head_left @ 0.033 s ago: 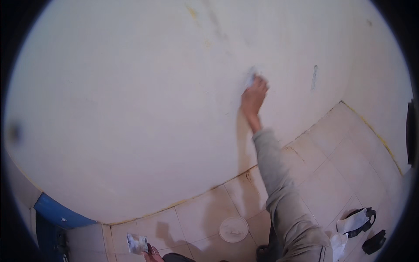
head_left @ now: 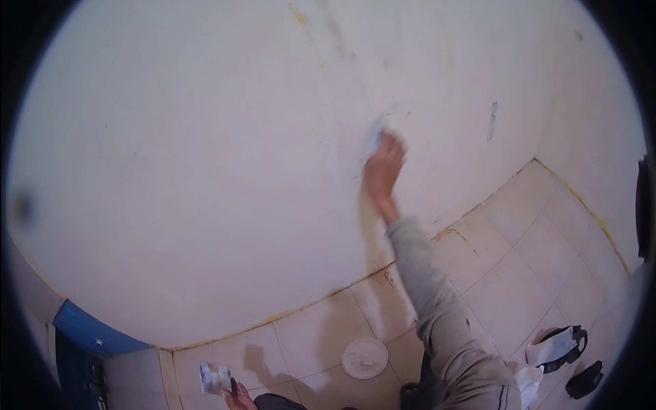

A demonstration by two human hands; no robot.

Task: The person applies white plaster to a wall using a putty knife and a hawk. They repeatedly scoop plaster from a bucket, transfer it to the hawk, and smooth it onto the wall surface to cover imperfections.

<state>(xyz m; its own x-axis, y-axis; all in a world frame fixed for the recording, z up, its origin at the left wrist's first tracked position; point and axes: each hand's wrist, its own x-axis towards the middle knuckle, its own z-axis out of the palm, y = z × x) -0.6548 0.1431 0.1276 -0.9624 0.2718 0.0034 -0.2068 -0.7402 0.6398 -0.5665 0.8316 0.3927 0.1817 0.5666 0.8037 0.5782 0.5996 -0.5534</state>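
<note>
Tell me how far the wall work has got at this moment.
Done: most of the wall looks smooth and evenly pale. In hand: the right hand presses a small blade against the wall; the left hand holds a flat scraper low over the tiled floor. Left: yellowish streaks near the top and a grey mark to the right still show.
</note>
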